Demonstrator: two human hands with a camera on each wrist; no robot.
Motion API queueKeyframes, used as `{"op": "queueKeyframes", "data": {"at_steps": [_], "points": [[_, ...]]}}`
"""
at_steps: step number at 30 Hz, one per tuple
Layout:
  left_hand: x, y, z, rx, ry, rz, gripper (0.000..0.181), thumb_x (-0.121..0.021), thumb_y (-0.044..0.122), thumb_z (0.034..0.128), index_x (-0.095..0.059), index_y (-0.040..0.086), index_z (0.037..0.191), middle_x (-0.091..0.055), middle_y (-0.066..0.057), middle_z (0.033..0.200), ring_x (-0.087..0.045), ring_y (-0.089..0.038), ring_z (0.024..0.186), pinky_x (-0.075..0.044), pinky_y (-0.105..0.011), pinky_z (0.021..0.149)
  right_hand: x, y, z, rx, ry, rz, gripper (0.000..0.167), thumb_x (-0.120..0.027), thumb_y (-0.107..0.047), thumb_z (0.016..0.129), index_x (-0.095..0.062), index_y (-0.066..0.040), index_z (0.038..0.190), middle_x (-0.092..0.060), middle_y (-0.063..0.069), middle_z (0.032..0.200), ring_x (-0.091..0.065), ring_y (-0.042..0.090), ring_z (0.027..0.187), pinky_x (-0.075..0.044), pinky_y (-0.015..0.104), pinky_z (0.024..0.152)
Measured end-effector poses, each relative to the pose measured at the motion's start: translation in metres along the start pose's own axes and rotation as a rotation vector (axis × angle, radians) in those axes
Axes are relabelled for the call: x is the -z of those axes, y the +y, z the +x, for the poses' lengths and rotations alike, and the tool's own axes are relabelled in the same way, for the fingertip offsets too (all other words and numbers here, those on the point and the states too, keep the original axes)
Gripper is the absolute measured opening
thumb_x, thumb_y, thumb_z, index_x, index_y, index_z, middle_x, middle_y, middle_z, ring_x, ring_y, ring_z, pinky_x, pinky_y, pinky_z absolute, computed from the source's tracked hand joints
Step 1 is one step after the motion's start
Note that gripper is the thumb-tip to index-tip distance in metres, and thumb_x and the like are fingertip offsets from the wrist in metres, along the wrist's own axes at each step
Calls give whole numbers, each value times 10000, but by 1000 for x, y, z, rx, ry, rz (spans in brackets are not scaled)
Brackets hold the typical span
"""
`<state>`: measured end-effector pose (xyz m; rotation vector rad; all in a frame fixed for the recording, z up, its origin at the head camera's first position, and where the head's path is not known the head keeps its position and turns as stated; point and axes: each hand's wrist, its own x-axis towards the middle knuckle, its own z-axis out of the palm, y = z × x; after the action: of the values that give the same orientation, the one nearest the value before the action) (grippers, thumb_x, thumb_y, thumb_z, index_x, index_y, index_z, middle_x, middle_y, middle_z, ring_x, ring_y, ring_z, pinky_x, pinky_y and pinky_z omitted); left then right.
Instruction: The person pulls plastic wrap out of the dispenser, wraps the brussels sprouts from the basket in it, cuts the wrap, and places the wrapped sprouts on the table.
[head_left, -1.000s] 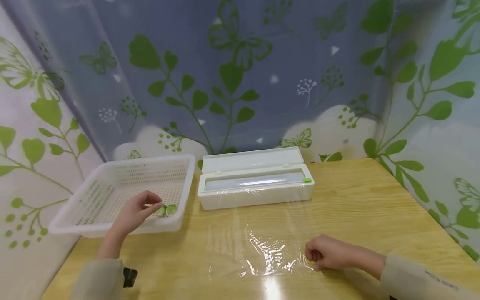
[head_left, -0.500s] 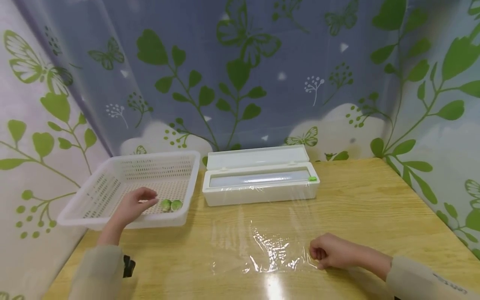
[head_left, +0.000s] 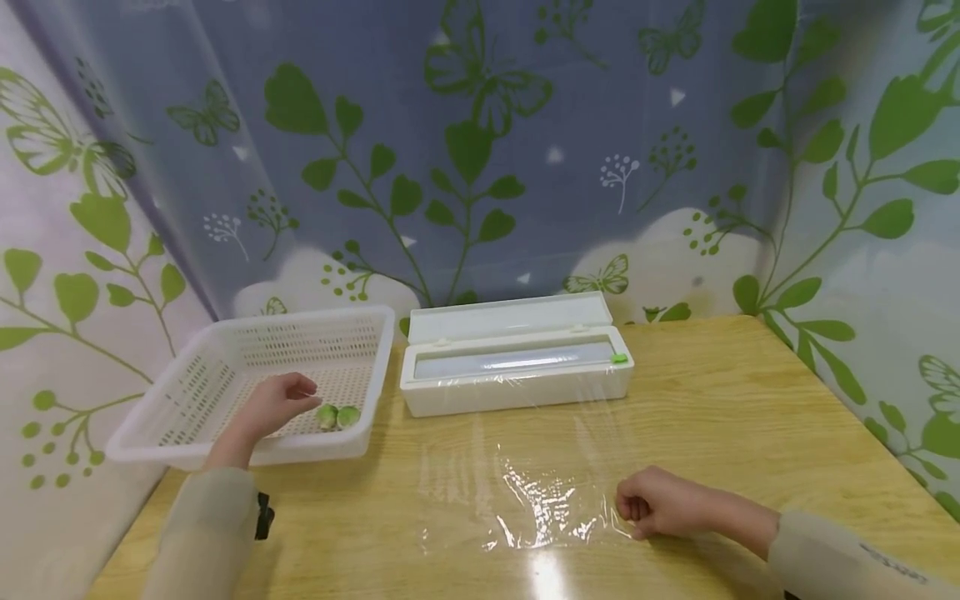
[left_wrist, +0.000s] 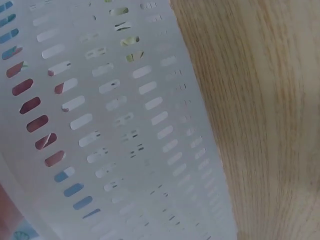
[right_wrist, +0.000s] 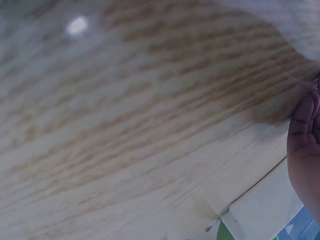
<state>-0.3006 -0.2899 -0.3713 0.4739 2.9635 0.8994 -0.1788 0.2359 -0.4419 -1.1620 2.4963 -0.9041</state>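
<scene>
In the head view, my left hand (head_left: 272, 406) is over the near right part of a white plastic basket (head_left: 381, 358), fingers loosely bent with nothing visible between them. Just right of its fingertips, two green Brussels sprouts (head_left: 347, 417) lie together in the basket's corner. My right hand (head_left: 663, 502) pinches the near right corner of a clear sheet of cling film (head_left: 540, 496), low over the table. That sheet stretches back to a white cling film dispenser (head_left: 517, 394), whose lid is raised. The left wrist view mostly takes in the basket's slotted wall (left_wrist: 125, 165); the right hand (right_wrist: 304, 145) is partly cut off in its wrist view.
A wooden table (head_left: 735, 400) bears everything. On the dispenser's right end sits a small green slider (head_left: 618, 358). Patterned curtains (head_left: 510, 167) with leaves and butterflies stand behind and on both sides of the table.
My left hand has drawn slightly back from the sprouts, which now show fully beside its fingertips. The right hand keeps its pinch on the film. The head view shifts a little.
</scene>
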Motion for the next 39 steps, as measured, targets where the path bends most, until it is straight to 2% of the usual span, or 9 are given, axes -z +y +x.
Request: {"op": "queueKeyframes", "data": {"at_steps": [11,18,21,29,39], "points": [[0,-7,10,43,-81,43,378,-599,196,841,-532,-109,1054,-571,-225,982,-538,-369,920,-456,-442,744,0,-1,0,6,-2,10,237,-711,-12,638,-509,-113,711,-450,-135,628,-425,-34,578,-411,168,494],[-3,-7,16,56,-60,42,378,-611,187,830,-534,-108,1053,-571,-237,989,-542,-360,914,-457,-441,744,0,1,-1,27,4,7,243,-714,-12,635,-506,-109,713,-457,-132,628,-434,-37,581,-413,167,494],[-5,-7,18,67,-77,41,378,-622,180,820,-538,-109,1049,-568,-233,992,-541,-359,913,-457,-438,744,0,1,-1,34,6,3,244,-718,-16,637,-506,-109,713,-456,-135,629,-433,-39,581,-413,166,493],[-11,-12,23,100,-134,97,402,-628,163,807,-526,-120,1074,-557,-245,1014,-527,-370,932,-440,-454,768,1,0,0,34,4,6,244,-721,-22,637,-506,-109,713,-453,-136,632,-430,-38,582,-411,166,494],[-14,-6,24,78,-207,225,432,-627,163,804,-516,-148,1084,-542,-293,1041,-506,-410,963,-412,-477,809,1,0,0,28,5,-7,246,-723,-29,640,-505,-115,714,-455,-125,629,-424,-35,582,-405,164,493]]}}
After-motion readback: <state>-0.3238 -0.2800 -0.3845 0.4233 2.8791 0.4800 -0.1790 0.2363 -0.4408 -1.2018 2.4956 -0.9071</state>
